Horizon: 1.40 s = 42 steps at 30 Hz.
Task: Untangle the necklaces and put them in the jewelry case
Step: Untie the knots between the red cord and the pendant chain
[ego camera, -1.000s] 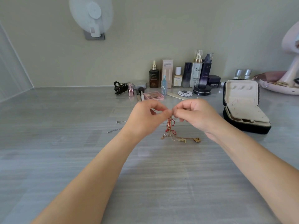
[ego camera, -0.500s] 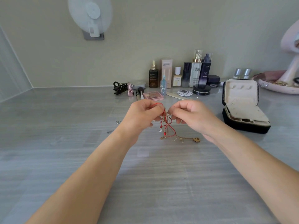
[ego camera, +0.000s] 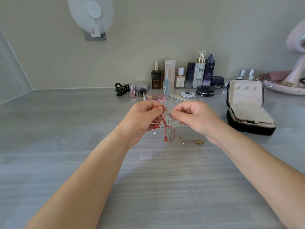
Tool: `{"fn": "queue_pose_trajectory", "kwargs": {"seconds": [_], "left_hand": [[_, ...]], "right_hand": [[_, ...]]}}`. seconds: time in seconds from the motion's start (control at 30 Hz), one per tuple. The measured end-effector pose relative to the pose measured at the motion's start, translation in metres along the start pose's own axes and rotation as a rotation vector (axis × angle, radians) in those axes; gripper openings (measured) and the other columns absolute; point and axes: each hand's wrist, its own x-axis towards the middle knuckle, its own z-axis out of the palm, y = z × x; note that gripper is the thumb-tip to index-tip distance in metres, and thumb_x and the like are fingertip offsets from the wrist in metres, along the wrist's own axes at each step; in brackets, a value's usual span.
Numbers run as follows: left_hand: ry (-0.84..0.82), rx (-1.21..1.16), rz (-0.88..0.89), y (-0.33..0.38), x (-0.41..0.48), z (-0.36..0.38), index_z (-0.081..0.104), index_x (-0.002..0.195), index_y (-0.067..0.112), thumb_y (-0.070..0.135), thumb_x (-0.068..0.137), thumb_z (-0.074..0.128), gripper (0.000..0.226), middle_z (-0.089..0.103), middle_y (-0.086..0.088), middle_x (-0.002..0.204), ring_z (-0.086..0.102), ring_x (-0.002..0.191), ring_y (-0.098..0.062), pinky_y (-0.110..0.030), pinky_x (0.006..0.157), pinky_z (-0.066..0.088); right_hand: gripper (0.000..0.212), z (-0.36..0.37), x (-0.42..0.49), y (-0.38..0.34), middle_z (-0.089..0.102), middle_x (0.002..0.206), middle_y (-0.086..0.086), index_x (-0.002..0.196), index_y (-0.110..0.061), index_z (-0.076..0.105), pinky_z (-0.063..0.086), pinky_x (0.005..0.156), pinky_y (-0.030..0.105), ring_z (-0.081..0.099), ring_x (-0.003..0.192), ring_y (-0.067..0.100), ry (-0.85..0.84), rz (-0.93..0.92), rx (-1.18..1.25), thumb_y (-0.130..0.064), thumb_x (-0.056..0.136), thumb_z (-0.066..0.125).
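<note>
Counter [ego camera: 148,187] up front, both forearms reaching in over it. Left hand [ego camera: 140,119] and right hand [ego camera: 196,119] are raised just above it and close together, fingers curled and pinched on the tangled necklaces [ego camera: 171,120] between them. The left holds the red cord [ego camera: 160,106] where it loops over the top. The right pinches fine chain, but the strands are too thin to tell which one. The bundle hangs below the pinch. A gold chain trails onto the counter and ends in a heart pendant [ego camera: 199,141] lying flat, and a small silver charm [ego camera: 154,132] dangles just under the left hand. My read: mid-untangle, nothing separated yet. To do it well, keep tension low, spread the strands sideways rather than pulling, and feed the red cord's free end back through the loops first since it's the thickest and easiest to trace. Yanking risks tightening the knot or snapping fine chain. Jewelry case [ego camera: 250,128] sits open right of the right hand, apart from it, lid upright, ready. Cosmetics bottles [ego camera: 200,70] line the back wall.
</note>
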Motion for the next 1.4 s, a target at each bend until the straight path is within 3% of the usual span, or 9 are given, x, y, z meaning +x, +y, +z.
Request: {"fn": "queue_pose_trajectory", "kwargs": {"seconds": [0.17,0.37,0.73,1.0,1.1,1.27,1.4], "left_hand": [[-0.011,0.039,-0.014,0.0013,-0.0012,-0.0008,0.057,0.078,0.013,0.008,0.094,0.048,0.019,0.046,-0.001,0.062,0.038,0.051,-0.009,-0.019,0.047,0.032],[-0.019,0.033,-0.045,0.0049,-0.0028,-0.0012,0.056,0.080,0.013,0.010,0.095,0.046,0.018,0.062,0.001,0.071,0.036,0.049,-0.007,-0.016,0.043,0.028],[0.007,0.043,-0.040,0.0069,-0.0014,-0.0051,0.054,0.071,0.015,0.013,0.092,0.051,0.022,0.049,0.000,0.065,0.035,0.046,-0.009,-0.025,0.050,0.025],[0.031,0.045,0.002,0.0067,-0.0023,-0.0047,0.060,0.072,0.018,0.016,0.092,0.052,0.022,0.060,0.002,0.073,0.043,0.057,-0.009,-0.025,0.053,0.027],[0.017,0.043,0.008,0.0072,-0.0032,-0.0046,0.060,0.072,0.018,0.015,0.092,0.052,0.022,0.062,0.007,0.063,0.043,0.055,-0.009,-0.025,0.053,0.026],[-0.014,0.068,0.024,0.0068,-0.0043,-0.0050,0.060,0.073,0.018,0.016,0.092,0.052,0.021,0.059,0.011,0.055,0.044,0.051,-0.007,-0.024,0.053,0.028],[-0.040,0.116,0.024,0.0058,-0.0056,-0.0032,0.062,0.074,0.019,0.016,0.092,0.053,0.020,0.058,0.011,0.057,0.045,0.052,-0.005,-0.023,0.052,0.030]], "right_hand": [[0.016,-0.0021,0.0007,-0.0007,0.064,0.068,-0.004,0.074,-0.019,0.061,0.045,0.060,0.009,0.058,0.057,-0.003,-0.031,0.025,0.029,-0.016,0.090,0.056],[0.018,0.0005,-0.0004,0.0003,0.062,0.066,-0.001,0.077,-0.017,0.058,0.049,0.078,0.033,0.058,0.063,0.010,-0.105,0.054,0.056,-0.016,0.093,0.050],[0.020,0.0012,-0.0011,0.0001,0.063,0.073,-0.001,0.078,-0.017,0.056,0.047,0.076,0.026,0.059,0.064,0.002,-0.142,0.065,0.121,-0.018,0.095,0.047],[0.018,-0.0002,0.0006,0.0024,0.062,0.071,-0.001,0.078,-0.016,0.059,0.049,0.070,0.015,0.060,0.062,0.000,-0.156,0.038,0.149,-0.010,0.093,0.050],[0.018,-0.0005,0.0006,0.0017,0.062,0.071,0.001,0.078,-0.014,0.059,0.048,0.065,0.011,0.060,0.062,0.001,-0.162,0.034,0.141,-0.009,0.092,0.051],[0.016,-0.0006,-0.0011,0.0005,0.066,0.074,0.001,0.080,-0.015,0.062,0.045,0.063,0.010,0.062,0.068,0.007,-0.159,0.030,0.116,-0.012,0.092,0.052],[0.009,0.0010,-0.0009,0.0006,0.067,0.073,-0.001,0.080,-0.017,0.064,0.051,0.077,0.022,0.063,0.070,0.009,-0.168,0.032,0.129,-0.026,0.078,0.065]]}}
